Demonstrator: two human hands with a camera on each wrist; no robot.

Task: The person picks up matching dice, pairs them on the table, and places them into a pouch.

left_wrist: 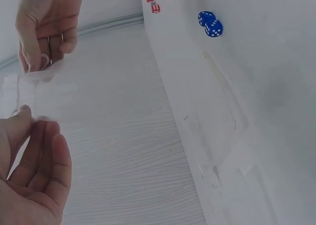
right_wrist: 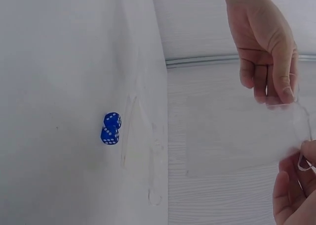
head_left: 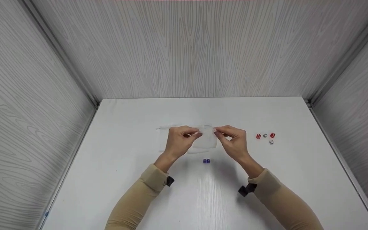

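Note:
A clear plastic bag (head_left: 207, 139) hangs between my two hands, its flat body see-through. My left hand (head_left: 180, 140) pinches one upper corner between thumb and fingertips. The other upper corner is pinched by my right hand (head_left: 234, 142). A thin whitish strand (right_wrist: 305, 121) runs along the bag's top edge and bends into a small loop near the right fingertips. Two blue dice (head_left: 206, 161) sit side by side on the white table (head_left: 123, 179), nearer to me than the bag.
More clear, flat plastic pieces (head_left: 164, 150) lie on the table behind and left of the held bag. To the right is a small group of red dice (head_left: 258, 136) and whitish dice (head_left: 271, 142). Wood-grain panels (head_left: 184, 51) enclose the table at the back and sides.

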